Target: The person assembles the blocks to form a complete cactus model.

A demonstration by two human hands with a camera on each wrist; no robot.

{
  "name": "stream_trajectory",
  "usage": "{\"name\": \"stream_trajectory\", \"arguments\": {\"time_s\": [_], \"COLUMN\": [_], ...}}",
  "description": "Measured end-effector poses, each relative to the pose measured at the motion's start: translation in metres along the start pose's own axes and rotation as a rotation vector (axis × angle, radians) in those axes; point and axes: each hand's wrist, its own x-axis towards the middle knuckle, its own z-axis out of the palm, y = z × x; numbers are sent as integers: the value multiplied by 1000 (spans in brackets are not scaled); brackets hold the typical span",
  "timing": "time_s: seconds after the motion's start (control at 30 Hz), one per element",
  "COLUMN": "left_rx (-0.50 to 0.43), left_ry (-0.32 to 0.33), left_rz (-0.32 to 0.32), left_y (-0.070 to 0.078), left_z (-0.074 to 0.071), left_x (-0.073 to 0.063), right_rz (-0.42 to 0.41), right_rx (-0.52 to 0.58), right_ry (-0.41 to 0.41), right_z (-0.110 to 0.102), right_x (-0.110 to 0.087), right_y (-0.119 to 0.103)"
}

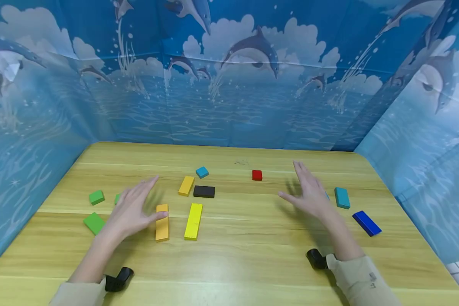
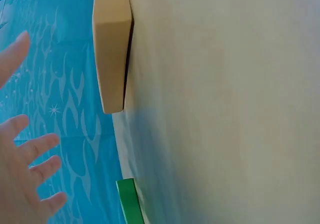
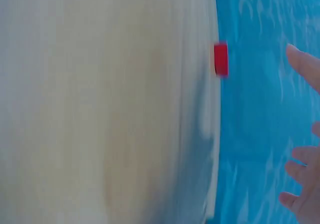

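Observation:
My left hand (image 1: 134, 211) hovers over the left part of the table with fingers extended and thumb spread, holding nothing. Its thumb overlaps an orange block (image 1: 162, 231) in the head view; the left wrist view shows that block (image 2: 111, 49) apart from the fingers. Green blocks (image 1: 97, 197) lie left of this hand, one partly hidden behind it. On the right, my right hand (image 1: 310, 195) is likewise spread above the table, with nothing in its grasp. A small red block (image 1: 257, 175) lies beyond its thumb to the left. A light-blue piece is mostly covered by this hand.
Between the hands lie a yellow block (image 1: 193, 222), a black block (image 1: 204, 191), an amber block (image 1: 186, 185) and a small blue block (image 1: 202, 172). A teal block (image 1: 342, 198) and a dark blue block (image 1: 366, 223) sit at the right. A dolphin-printed curtain (image 1: 229, 114) borders the table.

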Motion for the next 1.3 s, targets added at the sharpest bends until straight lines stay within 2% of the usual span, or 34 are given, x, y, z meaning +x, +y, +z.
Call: {"name": "stream_trajectory", "arguments": {"time_s": [0.07, 0.2, 0.4, 0.57, 0.87, 1.3], "left_rx": [-72, -184, -331, -411, -416, -335], "left_ry": [0, -31, -56, -41, -19, -18], "left_rz": [1, -12, 15, 49, 97, 125], "left_y": [0, -2, -10, -17, -23, -29], "left_z": [1, 3, 14, 24, 38, 46], "left_x": [-5, -15, -27, -31, -35, -34], "right_rz": [-18, -33, -68, -116, -172, -267], "right_rx": [59, 210, 406, 499, 536, 451], "right_ry": [33, 47, 39, 9, -129, -227], "right_z": [7, 21, 49, 72, 104, 125], "right_x": [1, 1, 3, 4, 1, 1], "right_y": [-9, -34, -72, -98, -134, -157]}}
